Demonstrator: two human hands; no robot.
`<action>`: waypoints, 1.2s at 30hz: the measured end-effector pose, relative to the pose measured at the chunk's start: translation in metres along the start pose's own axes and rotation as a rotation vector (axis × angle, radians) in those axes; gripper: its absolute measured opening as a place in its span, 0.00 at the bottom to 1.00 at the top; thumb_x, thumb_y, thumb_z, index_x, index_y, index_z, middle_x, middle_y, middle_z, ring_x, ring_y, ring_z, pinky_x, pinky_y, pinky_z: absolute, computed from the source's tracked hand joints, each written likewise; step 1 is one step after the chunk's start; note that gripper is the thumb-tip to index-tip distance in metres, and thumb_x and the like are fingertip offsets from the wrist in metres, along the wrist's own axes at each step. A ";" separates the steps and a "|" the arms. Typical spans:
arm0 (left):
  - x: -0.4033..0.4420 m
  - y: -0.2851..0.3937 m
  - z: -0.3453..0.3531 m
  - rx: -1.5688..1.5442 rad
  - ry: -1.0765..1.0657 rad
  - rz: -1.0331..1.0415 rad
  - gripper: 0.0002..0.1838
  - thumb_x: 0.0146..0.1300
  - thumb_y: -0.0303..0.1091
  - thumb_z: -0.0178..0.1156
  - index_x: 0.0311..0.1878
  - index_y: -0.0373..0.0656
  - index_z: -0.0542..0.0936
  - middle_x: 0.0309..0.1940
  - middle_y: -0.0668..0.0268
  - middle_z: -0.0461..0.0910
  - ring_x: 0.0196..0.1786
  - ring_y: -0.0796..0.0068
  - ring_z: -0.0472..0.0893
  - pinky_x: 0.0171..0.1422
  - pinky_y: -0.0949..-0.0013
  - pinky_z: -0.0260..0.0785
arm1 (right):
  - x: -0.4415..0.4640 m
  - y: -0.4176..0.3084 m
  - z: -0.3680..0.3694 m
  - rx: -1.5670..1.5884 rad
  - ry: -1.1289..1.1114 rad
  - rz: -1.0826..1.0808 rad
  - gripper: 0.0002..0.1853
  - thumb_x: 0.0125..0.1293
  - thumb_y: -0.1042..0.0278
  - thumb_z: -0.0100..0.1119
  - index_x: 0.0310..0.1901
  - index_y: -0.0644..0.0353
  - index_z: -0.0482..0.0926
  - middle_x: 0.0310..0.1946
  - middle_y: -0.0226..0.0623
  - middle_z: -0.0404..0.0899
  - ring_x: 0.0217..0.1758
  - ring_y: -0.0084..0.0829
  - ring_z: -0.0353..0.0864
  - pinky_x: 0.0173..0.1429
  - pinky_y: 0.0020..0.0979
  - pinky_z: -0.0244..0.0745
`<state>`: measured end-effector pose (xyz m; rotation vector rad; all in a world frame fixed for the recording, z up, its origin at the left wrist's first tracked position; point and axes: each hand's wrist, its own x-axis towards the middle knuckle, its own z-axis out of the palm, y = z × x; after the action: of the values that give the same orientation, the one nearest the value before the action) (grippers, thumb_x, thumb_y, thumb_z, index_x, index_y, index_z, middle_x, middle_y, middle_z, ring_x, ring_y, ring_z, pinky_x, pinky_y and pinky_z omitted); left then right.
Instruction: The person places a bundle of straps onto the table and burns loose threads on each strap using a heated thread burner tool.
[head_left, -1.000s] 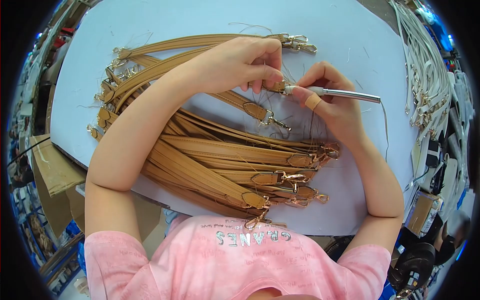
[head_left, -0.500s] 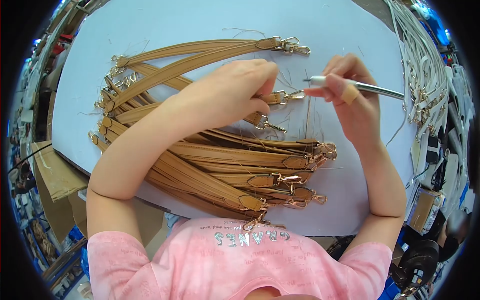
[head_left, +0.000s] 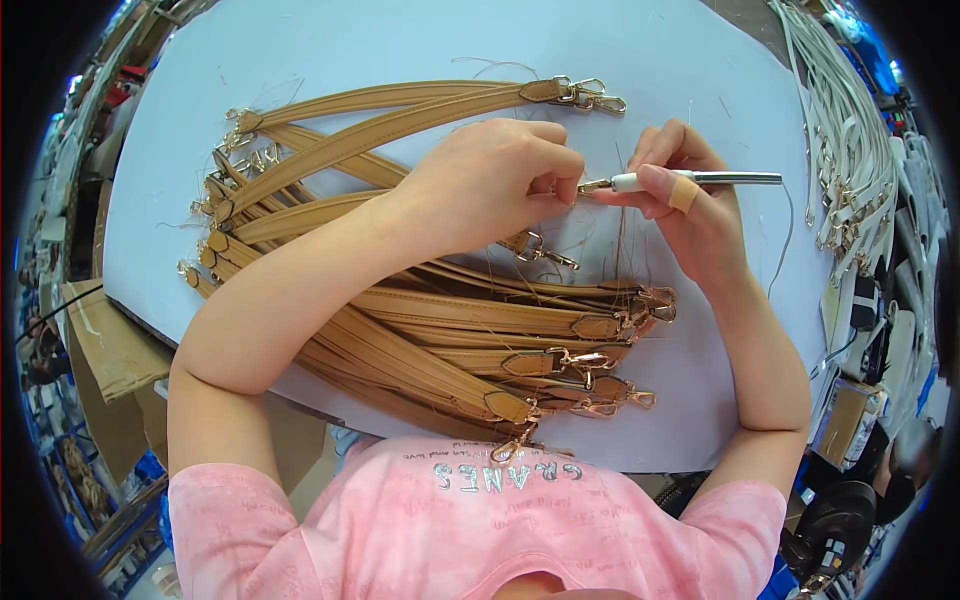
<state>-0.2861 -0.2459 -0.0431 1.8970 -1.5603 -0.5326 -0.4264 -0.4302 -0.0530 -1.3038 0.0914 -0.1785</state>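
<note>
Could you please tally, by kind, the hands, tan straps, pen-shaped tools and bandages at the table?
Bare hands, the left hand and the right hand: 2
Tan leather-like straps with gold-coloured metal clasps: at least 6; overlaps hide the exact number
Slender white-and-silver pen-shaped tool: 1
Beige adhesive bandage: 1
Total: at least 10

Tan straps [head_left: 460, 308] — gold clasps [head_left: 582, 358], silver-white tool [head_left: 737, 178]

The bare left hand [head_left: 505, 175] grips a gold metal clasp [head_left: 594, 186]. Just right, the bare right hand [head_left: 700, 212] holds a pen-shaped white-and-silver tool [head_left: 738, 178].
</note>
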 end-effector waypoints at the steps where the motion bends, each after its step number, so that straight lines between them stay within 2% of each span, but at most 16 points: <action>1: 0.000 -0.001 -0.001 -0.048 0.003 0.006 0.06 0.58 0.32 0.66 0.37 0.43 0.81 0.31 0.65 0.79 0.32 0.68 0.81 0.37 0.64 0.73 | 0.000 0.000 0.002 -0.042 -0.005 -0.015 0.06 0.65 0.74 0.58 0.33 0.60 0.71 0.29 0.32 0.70 0.27 0.19 0.66 0.35 0.23 0.69; 2: 0.001 -0.001 -0.003 -0.048 0.006 0.006 0.06 0.58 0.32 0.66 0.37 0.43 0.81 0.31 0.65 0.79 0.32 0.68 0.81 0.37 0.64 0.73 | 0.000 0.000 0.003 -0.085 -0.011 -0.030 0.06 0.65 0.74 0.58 0.32 0.60 0.71 0.29 0.31 0.71 0.27 0.19 0.66 0.34 0.22 0.67; 5: 0.004 0.007 -0.017 -0.251 -0.167 -0.305 0.06 0.61 0.28 0.65 0.40 0.41 0.80 0.26 0.71 0.78 0.26 0.83 0.75 0.29 0.73 0.68 | 0.001 0.001 0.006 -0.191 -0.026 -0.028 0.06 0.65 0.74 0.60 0.32 0.60 0.72 0.29 0.30 0.72 0.28 0.18 0.68 0.33 0.22 0.66; 9: 0.004 0.003 -0.021 -0.332 -0.198 -0.351 0.05 0.65 0.30 0.63 0.40 0.40 0.79 0.26 0.72 0.79 0.25 0.85 0.76 0.28 0.76 0.68 | 0.000 0.003 0.007 -0.352 -0.058 0.006 0.07 0.63 0.75 0.63 0.33 0.60 0.73 0.29 0.29 0.74 0.30 0.16 0.69 0.34 0.21 0.66; 18: 0.003 -0.002 -0.025 -0.404 -0.227 -0.312 0.08 0.70 0.35 0.59 0.41 0.40 0.77 0.28 0.71 0.79 0.27 0.84 0.77 0.30 0.78 0.69 | 0.000 0.004 0.010 -0.449 -0.069 0.027 0.07 0.62 0.76 0.66 0.33 0.59 0.75 0.30 0.25 0.75 0.33 0.14 0.70 0.35 0.20 0.65; 21: 0.003 0.000 -0.026 -0.410 -0.214 -0.324 0.10 0.68 0.35 0.59 0.41 0.37 0.79 0.29 0.65 0.82 0.29 0.78 0.81 0.32 0.72 0.75 | 0.000 0.004 0.011 -0.438 -0.067 0.035 0.07 0.62 0.76 0.66 0.33 0.60 0.75 0.30 0.25 0.76 0.33 0.14 0.71 0.36 0.19 0.65; 25: 0.003 -0.001 -0.026 -0.409 -0.216 -0.320 0.10 0.68 0.36 0.59 0.41 0.37 0.79 0.29 0.66 0.82 0.28 0.78 0.80 0.32 0.72 0.74 | 0.000 0.004 0.010 -0.440 -0.074 0.044 0.07 0.62 0.77 0.66 0.34 0.60 0.76 0.31 0.24 0.76 0.33 0.14 0.71 0.36 0.19 0.65; 29: 0.003 -0.002 -0.025 -0.415 -0.226 -0.310 0.09 0.70 0.36 0.58 0.41 0.40 0.77 0.29 0.71 0.79 0.27 0.85 0.77 0.30 0.78 0.69 | 0.000 0.004 0.011 -0.443 -0.079 0.022 0.06 0.62 0.77 0.66 0.34 0.60 0.76 0.31 0.24 0.76 0.34 0.14 0.71 0.37 0.18 0.65; 34: 0.003 0.000 -0.025 -0.425 -0.228 -0.302 0.08 0.70 0.36 0.58 0.41 0.40 0.76 0.29 0.71 0.79 0.28 0.85 0.77 0.30 0.78 0.69 | 0.000 0.004 0.011 -0.444 -0.077 0.015 0.06 0.63 0.76 0.66 0.35 0.60 0.76 0.31 0.25 0.77 0.34 0.14 0.72 0.38 0.19 0.67; 36: 0.001 0.001 -0.025 -0.462 -0.149 -0.336 0.08 0.70 0.35 0.58 0.40 0.40 0.78 0.29 0.71 0.79 0.27 0.84 0.77 0.30 0.79 0.70 | 0.000 0.005 0.010 -0.450 -0.075 0.019 0.06 0.63 0.76 0.66 0.35 0.60 0.76 0.31 0.26 0.77 0.34 0.15 0.73 0.38 0.19 0.68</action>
<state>-0.2705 -0.2423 -0.0241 1.7845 -1.0788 -1.1000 -0.4243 -0.4195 -0.0550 -1.7557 0.0827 -0.0941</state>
